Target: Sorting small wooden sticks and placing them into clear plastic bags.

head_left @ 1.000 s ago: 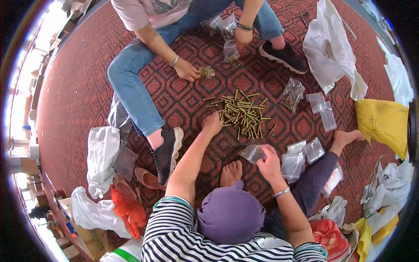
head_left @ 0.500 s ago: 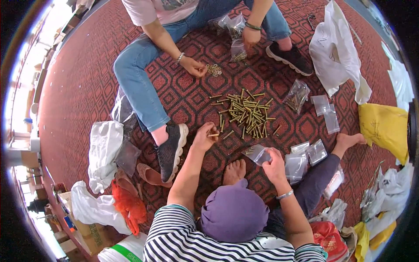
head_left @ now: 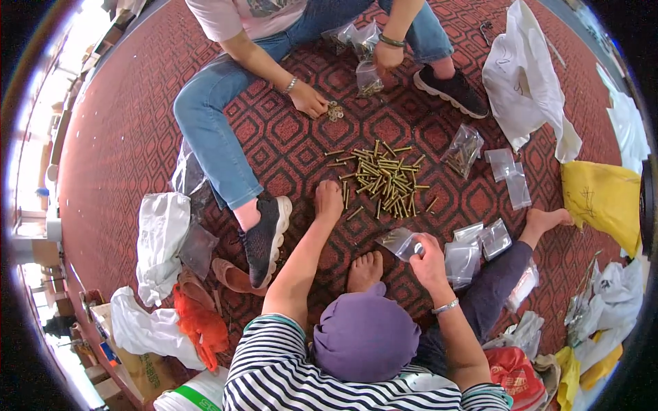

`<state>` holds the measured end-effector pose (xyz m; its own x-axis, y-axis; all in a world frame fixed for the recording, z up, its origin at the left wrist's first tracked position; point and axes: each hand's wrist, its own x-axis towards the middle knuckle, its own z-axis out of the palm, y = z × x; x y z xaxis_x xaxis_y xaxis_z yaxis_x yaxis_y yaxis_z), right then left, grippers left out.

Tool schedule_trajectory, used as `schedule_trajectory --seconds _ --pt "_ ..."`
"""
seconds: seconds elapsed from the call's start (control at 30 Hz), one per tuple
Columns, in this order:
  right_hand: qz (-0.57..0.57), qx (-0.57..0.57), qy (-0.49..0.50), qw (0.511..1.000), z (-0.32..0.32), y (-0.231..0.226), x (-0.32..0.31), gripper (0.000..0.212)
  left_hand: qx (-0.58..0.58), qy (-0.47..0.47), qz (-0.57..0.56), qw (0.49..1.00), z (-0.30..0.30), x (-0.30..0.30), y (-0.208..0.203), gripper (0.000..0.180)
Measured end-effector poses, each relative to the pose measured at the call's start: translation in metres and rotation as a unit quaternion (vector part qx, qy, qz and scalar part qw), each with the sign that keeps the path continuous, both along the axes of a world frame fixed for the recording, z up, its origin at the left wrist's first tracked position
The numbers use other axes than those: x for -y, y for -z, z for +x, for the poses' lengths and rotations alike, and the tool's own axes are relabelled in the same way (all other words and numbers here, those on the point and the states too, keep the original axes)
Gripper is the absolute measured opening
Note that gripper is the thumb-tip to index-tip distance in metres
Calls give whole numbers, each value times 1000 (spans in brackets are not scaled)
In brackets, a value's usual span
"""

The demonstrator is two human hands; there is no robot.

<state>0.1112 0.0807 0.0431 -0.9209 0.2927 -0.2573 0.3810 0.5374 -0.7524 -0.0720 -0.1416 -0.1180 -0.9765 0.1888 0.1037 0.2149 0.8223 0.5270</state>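
My left hand (head_left: 329, 200) is just left of a loose pile of brass-coloured bolts (head_left: 389, 179) on the carpet. Its fingers are curled down, and whatever they hold is hidden. My right hand (head_left: 428, 259) grips a small clear plastic bag (head_left: 401, 241) by its edge, with a few bolts visible inside. Beyond the pile, a co-worker's hand (head_left: 310, 101) reaches to a small heap of washers (head_left: 335, 111). The co-worker's other hand (head_left: 388, 58) is beside a clear bag of hardware (head_left: 368, 80).
Flat clear bags (head_left: 460, 260) lie right of my right hand. A filled bag (head_left: 463, 151) and empty bags (head_left: 508, 177) are farther right, near a white sack (head_left: 524, 75) and yellow bag (head_left: 598, 202). The co-worker's shoe (head_left: 264, 240) stands left of my left arm.
My left hand has turned over, its fingers now downward; the bolt seen in it before is out of sight. The co-worker's hand has closed in on the washers. My right hand keeps the bag.
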Motion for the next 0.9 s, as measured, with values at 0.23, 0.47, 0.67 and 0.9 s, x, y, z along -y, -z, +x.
schedule_trajectory --seconds 0.23,0.47,0.67,0.9 --pt "33 -37 -15 999 3 8 -6 41 -184 -45 -42 981 41 3 -22 28" --pt "21 -41 -17 999 1 5 -1 41 106 -117 -54 986 31 -3 -44 31" --pt "8 -29 -18 999 -1 1 1 41 101 -97 -115 983 15 1 -27 28" --pt "30 -32 -31 999 4 14 -7 42 110 -56 -61 990 -9 -8 -42 19"
